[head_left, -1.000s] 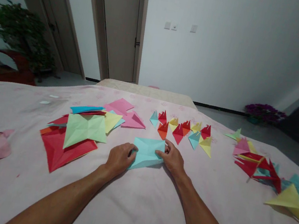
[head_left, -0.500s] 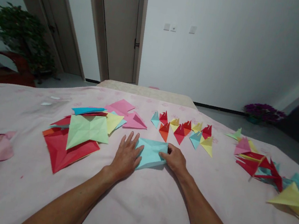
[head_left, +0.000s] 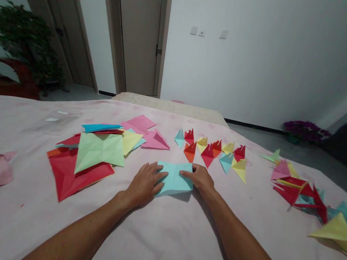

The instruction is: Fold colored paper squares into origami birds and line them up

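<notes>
A light blue sheet of origami paper (head_left: 173, 179), creased and slightly raised at its near edge, lies on the cloth in front of me. My left hand (head_left: 146, 184) grips its left side, fingers bent and a couple of fingertips over the paper. At the upper right edge, my right hand (head_left: 201, 180) pinches the sheet, thumb on top and the other fingers mostly hidden behind. Beyond the paper stand several small folded paper cranes (head_left: 208, 154) in red, orange, yellow and light blue.
On the left lies a pile of creased sheets, a green one (head_left: 101, 152) over a red one (head_left: 73, 180), with pink paper (head_left: 156, 139) behind. Several larger folded pieces, among them a yellow one (head_left: 338, 229), lie at right. A pink cloth (head_left: 154, 242) covers the table.
My left fingers have drawn in from lying spread to bending at the paper's left side. My right thumb has slid a little left and up along the sheet.
</notes>
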The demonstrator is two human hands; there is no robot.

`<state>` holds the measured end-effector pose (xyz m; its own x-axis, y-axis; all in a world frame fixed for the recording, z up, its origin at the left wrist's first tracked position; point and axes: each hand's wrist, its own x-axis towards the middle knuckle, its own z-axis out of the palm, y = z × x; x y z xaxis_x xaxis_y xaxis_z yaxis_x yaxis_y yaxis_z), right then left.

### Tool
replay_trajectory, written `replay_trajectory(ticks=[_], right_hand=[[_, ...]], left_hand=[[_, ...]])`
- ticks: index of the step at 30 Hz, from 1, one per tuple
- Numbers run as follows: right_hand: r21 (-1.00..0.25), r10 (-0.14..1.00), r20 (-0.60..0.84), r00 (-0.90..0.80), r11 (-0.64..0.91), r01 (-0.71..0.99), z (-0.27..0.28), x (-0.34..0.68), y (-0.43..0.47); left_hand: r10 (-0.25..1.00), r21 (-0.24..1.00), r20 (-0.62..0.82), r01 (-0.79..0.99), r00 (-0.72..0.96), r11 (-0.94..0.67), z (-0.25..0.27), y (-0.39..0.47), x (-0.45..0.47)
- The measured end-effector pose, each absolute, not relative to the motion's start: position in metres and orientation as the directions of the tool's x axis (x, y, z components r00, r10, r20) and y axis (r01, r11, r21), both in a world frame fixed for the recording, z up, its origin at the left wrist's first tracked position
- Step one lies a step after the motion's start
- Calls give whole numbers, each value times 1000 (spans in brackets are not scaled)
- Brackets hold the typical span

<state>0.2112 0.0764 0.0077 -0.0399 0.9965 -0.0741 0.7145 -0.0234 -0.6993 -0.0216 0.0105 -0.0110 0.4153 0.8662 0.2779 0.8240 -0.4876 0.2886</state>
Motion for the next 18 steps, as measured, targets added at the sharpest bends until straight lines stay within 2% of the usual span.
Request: replay_trajectory(ticks=[4,8,13,18], right_hand=[[-646,999,-34,5,-26,763,6,209,75],[-622,999,29,-28,40,782,2,209,67],[-587,950,185,-250,311,748,3,208,63],[-452,855,280,-436,518,726,2,210,64]], left_hand=[[865,312,296,815,405,-488,-11,11,-23],[855,314,317,806,410,-502,-12,15,-27],[843,297,317,799,434,-523,-9,25,-37],[855,294,332,817,399,-495,-4,33,-38]])
